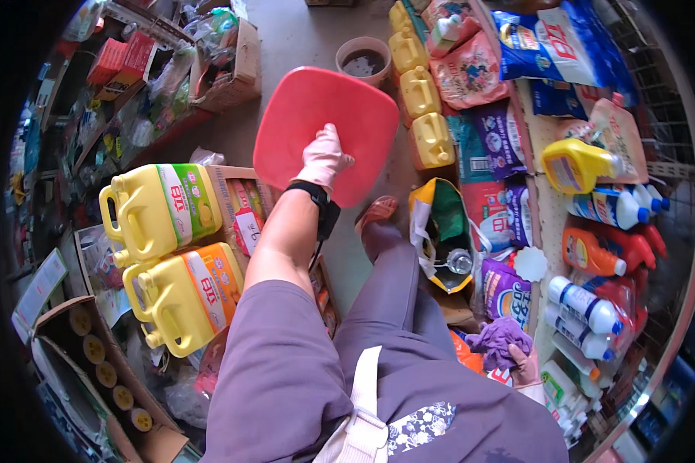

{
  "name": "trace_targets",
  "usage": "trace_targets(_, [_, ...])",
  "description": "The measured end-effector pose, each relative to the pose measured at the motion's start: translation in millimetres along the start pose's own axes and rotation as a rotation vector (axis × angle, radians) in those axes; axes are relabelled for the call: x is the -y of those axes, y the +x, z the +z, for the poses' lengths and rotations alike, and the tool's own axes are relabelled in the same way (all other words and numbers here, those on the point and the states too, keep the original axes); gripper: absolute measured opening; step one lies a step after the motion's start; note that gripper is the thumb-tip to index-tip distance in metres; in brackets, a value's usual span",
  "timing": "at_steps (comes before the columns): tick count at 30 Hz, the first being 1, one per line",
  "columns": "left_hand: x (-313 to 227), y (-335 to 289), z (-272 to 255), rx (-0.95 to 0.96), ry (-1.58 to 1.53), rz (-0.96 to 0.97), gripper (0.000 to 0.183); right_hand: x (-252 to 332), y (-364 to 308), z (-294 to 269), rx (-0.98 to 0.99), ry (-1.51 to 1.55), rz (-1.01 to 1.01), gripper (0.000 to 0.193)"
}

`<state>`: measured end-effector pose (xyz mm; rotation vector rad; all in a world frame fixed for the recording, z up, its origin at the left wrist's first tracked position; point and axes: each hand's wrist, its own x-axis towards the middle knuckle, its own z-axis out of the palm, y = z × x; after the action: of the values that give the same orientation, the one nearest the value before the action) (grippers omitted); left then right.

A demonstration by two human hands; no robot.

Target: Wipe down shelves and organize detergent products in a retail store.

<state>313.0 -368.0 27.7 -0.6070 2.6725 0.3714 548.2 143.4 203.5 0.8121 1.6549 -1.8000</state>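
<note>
My left hand (pixel 326 160), in a pale pink glove with a black strap at the wrist, reaches forward over a red plastic stool (pixel 293 116). Its fingers curl in at the middle of the square, round-cornered seat and grip it; the stool's legs are hidden. Low on the right, my right hand (pixel 527 366), also gloved, closes on a crumpled purple cloth (pixel 502 342). Beside that cloth are a purple detergent bag (pixel 506 292) and the shelf of bottles.
A bucket of dark water (pixel 363 62) stands beyond the stool. Large yellow jugs (pixel 162 212) crowd the left, above an open carton (pixel 93 370). More yellow jugs (pixel 431 140) line the right, near an open shopping bag (pixel 440 231) and shelved bottles (pixel 587 305).
</note>
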Motion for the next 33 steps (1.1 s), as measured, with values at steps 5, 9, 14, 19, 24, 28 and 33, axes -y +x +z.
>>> trace_targets(5, [-0.2,-51.7,49.4,0.062,-0.002,0.002,0.082,19.6,-30.4,6.5,0.138,0.084,-0.05,0.054])
trace_targets(9, [2.6,-79.8,85.3,0.118,-0.158,-0.068,0.09,-4.0,-45.4,-23.2,0.015,0.08,-0.023,0.051])
trace_targets(14, [0.4,-101.6,100.8,0.332,-0.252,-0.346,0.097,-35.4,-54.7,-47.5,-0.105,0.129,0.017,0.051])
trace_targets(19, [25.1,-104.8,116.4,0.335,-0.327,-0.445,0.097,-44.8,-52.8,-50.6,-0.108,0.091,0.07,0.053])
trace_targets(24, [-13.0,-84.7,123.4,0.458,-0.28,-0.465,0.098,-34.5,-45.5,-38.7,-0.138,0.072,0.074,0.051])
trace_targets(28, [185.7,-77.3,187.6,0.229,-0.612,-0.856,0.095,-13.7,-33.8,-29.1,0.213,0.032,0.065,0.046])
trace_targets(33, [8.8,-112.5,126.4,0.499,-0.27,-0.485,0.102,-20.4,-43.1,-51.1,-0.019,0.018,-0.021,0.043])
